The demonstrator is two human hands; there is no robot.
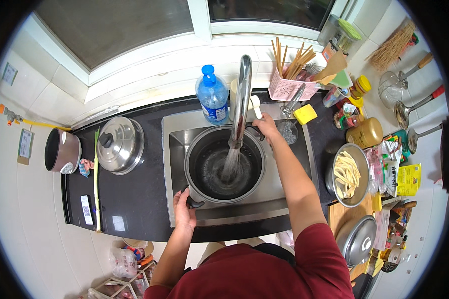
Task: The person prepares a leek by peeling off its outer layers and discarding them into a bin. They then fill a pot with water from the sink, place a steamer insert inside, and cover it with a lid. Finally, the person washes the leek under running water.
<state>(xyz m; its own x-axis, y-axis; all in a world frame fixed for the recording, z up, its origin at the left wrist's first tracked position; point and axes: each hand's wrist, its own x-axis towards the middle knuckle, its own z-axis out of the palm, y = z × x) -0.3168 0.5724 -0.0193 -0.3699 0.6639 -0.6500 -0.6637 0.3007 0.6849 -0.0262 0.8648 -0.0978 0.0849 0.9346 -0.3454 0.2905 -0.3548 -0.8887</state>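
A dark pot (207, 167) with a pale metal rim sits in the steel sink (279, 192). Water streams from the chrome faucet (244, 89) into it, rippling over the pot's bottom. My left hand (184, 213) is closed at the pot's near-left black handle, thumb on top. On the far right side, my right hand (268, 128) grips the opposite handle, its fingers partly hidden. Behind the sink stands a blue pump bottle (213, 97), and a yellow sponge (305, 114) lies on the sink's far right corner.
Left on the black counter are a steel lid (119, 147), a green onion (97, 189) and a small saucepan (63, 151). At right sit a bowl of pale strips (347, 174), a lidded pan (358, 241) and seasonings. A pink basket (293, 88) holds chopsticks.
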